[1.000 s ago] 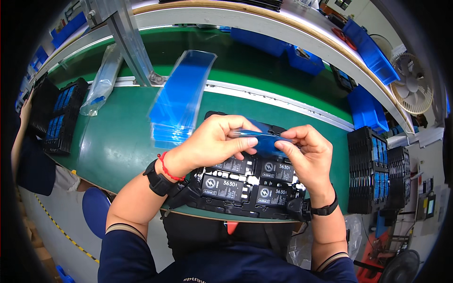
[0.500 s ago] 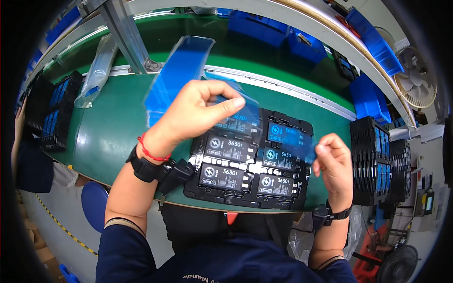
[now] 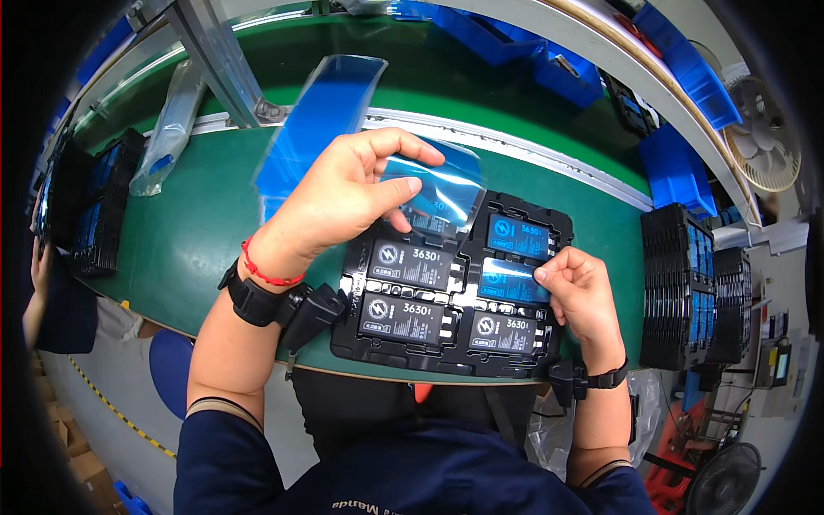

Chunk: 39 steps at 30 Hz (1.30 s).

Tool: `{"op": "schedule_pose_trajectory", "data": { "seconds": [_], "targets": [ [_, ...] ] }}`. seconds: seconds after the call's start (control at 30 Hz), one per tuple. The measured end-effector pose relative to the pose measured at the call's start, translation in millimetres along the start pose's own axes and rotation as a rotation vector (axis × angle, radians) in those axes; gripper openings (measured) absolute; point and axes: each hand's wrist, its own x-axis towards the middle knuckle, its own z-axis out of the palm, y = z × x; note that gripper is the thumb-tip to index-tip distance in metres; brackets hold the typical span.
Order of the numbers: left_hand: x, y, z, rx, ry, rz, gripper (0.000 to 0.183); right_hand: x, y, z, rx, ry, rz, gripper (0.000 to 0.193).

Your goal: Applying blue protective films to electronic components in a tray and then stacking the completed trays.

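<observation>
A black plastic tray (image 3: 446,367) on the green bench holds several flat black batteries (image 3: 403,319) in two columns. My left hand (image 3: 343,190) is raised over the tray's far left, fingers curled, with clear blue film sheets (image 3: 459,190) held in them. Between thumb and fingertips, my right hand (image 3: 582,292) pinches one piece of blue film (image 3: 506,281). That piece lies over the middle battery of the right column. The far right battery (image 3: 518,236) looks blue, with film over it. Through the sheets in my left hand, the far left battery shows partly.
Long blue film strips (image 3: 330,103) lie beyond my left hand. Stacked black trays stand at right (image 3: 674,292) and left (image 3: 107,197). A clear plastic bag (image 3: 172,129) lies far left. Blue bins (image 3: 674,176) and a metal post (image 3: 219,64) border the bench. Another person's arm (image 3: 36,283) is at far left.
My right hand has moved left and slightly down, bringing its film onto the middle right battery. My left hand stays over the tray, its film sheets now turned and more clearly visible.
</observation>
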Motion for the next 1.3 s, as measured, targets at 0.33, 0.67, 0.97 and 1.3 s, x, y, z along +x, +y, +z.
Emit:
{"op": "schedule_pose_trajectory", "data": {
  "seconds": [0.33,0.67,0.97,1.3],
  "targets": [
    [1,-2,1,0.004,-0.018,0.003,0.026,-1,1,0,0.022,-0.01,-0.011,0.014],
    [1,-4,2,0.005,-0.019,0.0,0.025,-2,1,3,-0.007,0.0,-0.017,0.012],
    [3,-3,5,-0.01,-0.026,-0.008,0.026,-1,3,7,-0.235,0.089,-0.064,0.013],
    [-2,-6,18,-0.108,-0.084,0.055,0.048,-10,-50,34,-0.627,0.229,-0.608,0.046]
  ]
}}
